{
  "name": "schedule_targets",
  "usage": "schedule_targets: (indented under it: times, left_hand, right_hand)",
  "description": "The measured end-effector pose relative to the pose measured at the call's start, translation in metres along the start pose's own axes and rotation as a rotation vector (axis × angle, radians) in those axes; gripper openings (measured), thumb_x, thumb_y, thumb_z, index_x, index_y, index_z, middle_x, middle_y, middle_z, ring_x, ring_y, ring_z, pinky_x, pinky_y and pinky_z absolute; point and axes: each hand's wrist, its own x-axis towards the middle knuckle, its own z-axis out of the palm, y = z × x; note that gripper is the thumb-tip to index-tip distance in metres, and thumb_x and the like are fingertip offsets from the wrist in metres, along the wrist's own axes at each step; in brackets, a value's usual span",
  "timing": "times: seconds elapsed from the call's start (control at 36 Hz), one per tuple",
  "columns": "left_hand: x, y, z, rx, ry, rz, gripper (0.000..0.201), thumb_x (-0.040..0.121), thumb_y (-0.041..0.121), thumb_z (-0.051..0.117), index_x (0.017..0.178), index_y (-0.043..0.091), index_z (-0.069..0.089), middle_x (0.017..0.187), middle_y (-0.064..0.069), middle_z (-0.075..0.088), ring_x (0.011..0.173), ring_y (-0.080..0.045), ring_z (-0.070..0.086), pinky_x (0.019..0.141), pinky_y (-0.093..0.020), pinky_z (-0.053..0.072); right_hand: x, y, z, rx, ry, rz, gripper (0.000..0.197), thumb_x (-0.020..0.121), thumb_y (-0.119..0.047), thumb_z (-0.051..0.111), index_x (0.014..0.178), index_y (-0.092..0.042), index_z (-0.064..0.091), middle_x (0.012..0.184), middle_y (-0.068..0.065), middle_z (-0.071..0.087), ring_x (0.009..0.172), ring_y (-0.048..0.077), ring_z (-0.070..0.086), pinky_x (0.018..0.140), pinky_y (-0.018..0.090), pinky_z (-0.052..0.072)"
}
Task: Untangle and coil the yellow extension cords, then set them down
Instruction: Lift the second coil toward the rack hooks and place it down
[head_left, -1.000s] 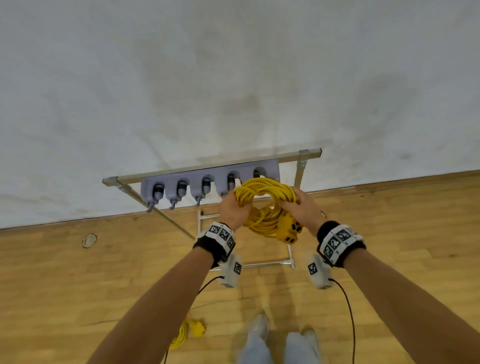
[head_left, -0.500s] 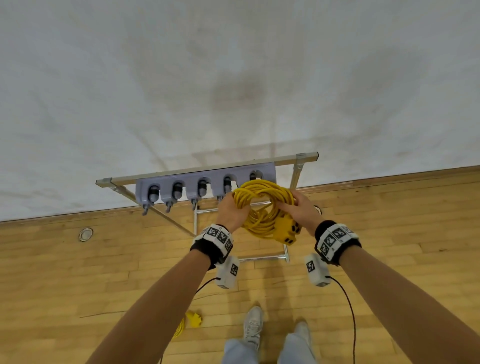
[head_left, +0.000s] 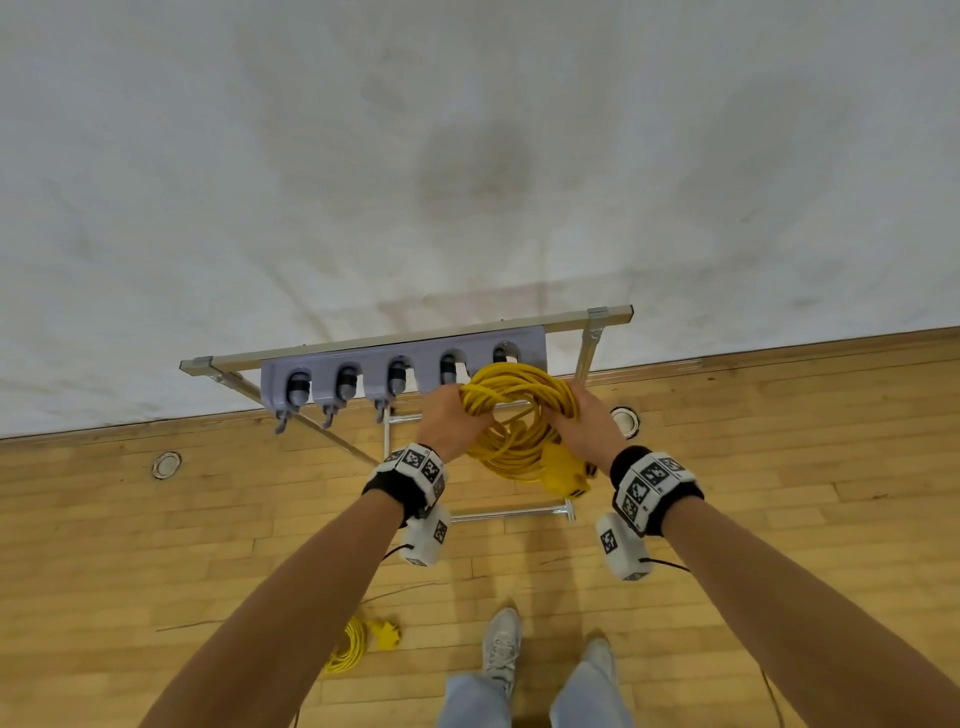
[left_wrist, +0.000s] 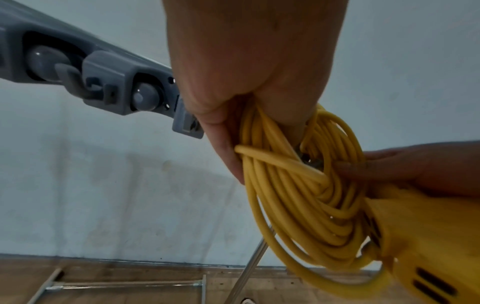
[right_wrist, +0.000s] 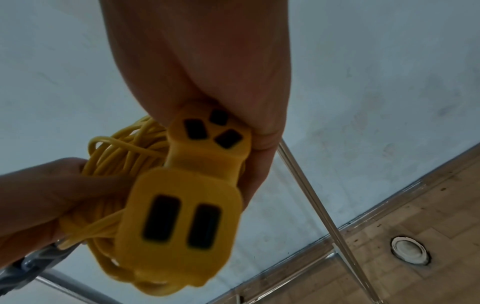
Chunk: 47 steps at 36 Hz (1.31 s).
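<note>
Wood plank floor (head_left: 156, 545) w/ white wall (head_left: 467, 156) behind; metal-frame rack (head_left: 587, 358) stands at the wall, carrying a grey holder bar (head_left: 363, 364) w/ a row of clips + hooks. Coiled yellow cord (head_left: 519, 410) held up in the air just in front of the bar's right end, both hands on it. Left hand (head_left: 449, 421) grip: fingers curled round the coil's left side, strands bunched in the palm in left wrist view. Right hand (head_left: 587, 423) grip: clenched round the coil's right side, socket block (right_wrist: 182, 216) hanging just under the palm. 2nd yellow cord (head_left: 358, 642) lies on the floor, loose, left of the person's shoes (head_left: 501, 647), well apart from the coil. Two round floor fittings (head_left: 166, 464) near the wall base.
</note>
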Motion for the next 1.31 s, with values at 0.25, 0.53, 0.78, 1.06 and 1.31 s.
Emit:
schedule_targets:
  times: [0.25, 0.53, 0.78, 1.06, 1.31]
  left_hand:
    - [0.011, -0.006, -0.013, -0.067, -0.066, -0.038, 0.031, 0.086, 0.016, 0.078, 0.061, 0.011, 0.061, 0.057, -0.005, 0.055, 0.053, -0.017, 0.050, 0.053, -0.024, 0.039]
    - [0.022, -0.010, -0.022, -0.109, -0.121, 0.077, 0.025, 0.097, 0.031, 0.069, 0.094, 0.006, 0.070, 0.084, -0.012, 0.071, 0.079, -0.028, 0.067, 0.072, -0.042, 0.053]
    - [0.008, -0.025, 0.015, -0.249, 0.134, 0.014, 0.039, 0.098, 0.022, 0.067, 0.125, 0.006, 0.043, 0.097, 0.001, 0.059, 0.087, -0.018, 0.061, 0.071, -0.029, 0.045]
    - [0.006, -0.023, -0.009, 0.039, -0.134, 0.031, 0.053, 0.103, 0.040, 0.054, 0.134, 0.005, 0.032, 0.105, -0.010, 0.062, 0.094, -0.035, 0.066, 0.077, -0.045, 0.052]
    - [-0.010, -0.008, -0.024, 0.419, 0.031, 0.120, 0.041, 0.100, 0.021, 0.062, 0.136, 0.006, 0.048, 0.122, -0.017, 0.064, 0.106, -0.036, 0.064, 0.077, -0.037, 0.047]
  right_hand:
    - [0.011, -0.004, 0.004, -0.005, -0.028, 0.067, 0.021, 0.101, -0.021, 0.064, 0.120, -0.011, 0.062, 0.108, 0.007, 0.066, 0.102, 0.026, 0.062, 0.089, 0.036, 0.048]
    - [0.026, -0.009, 0.002, -0.020, -0.028, 0.074, 0.031, 0.102, -0.021, 0.064, 0.128, -0.006, 0.060, 0.113, 0.010, 0.065, 0.100, 0.021, 0.057, 0.087, 0.030, 0.041]
    - [0.021, 0.000, 0.012, -0.040, 0.058, 0.009, 0.031, 0.104, -0.019, 0.061, 0.131, -0.005, 0.061, 0.111, 0.004, 0.062, 0.099, 0.016, 0.053, 0.085, 0.025, 0.038]
    - [0.017, 0.016, 0.028, -0.036, 0.087, 0.007, 0.033, 0.106, -0.013, 0.053, 0.139, -0.007, 0.053, 0.125, 0.017, 0.066, 0.112, 0.033, 0.062, 0.088, 0.030, 0.041]
    - [0.024, 0.021, 0.028, -0.181, 0.006, 0.119, 0.033, 0.105, -0.018, 0.051, 0.136, -0.006, 0.046, 0.116, 0.022, 0.066, 0.104, 0.041, 0.064, 0.081, 0.039, 0.047]
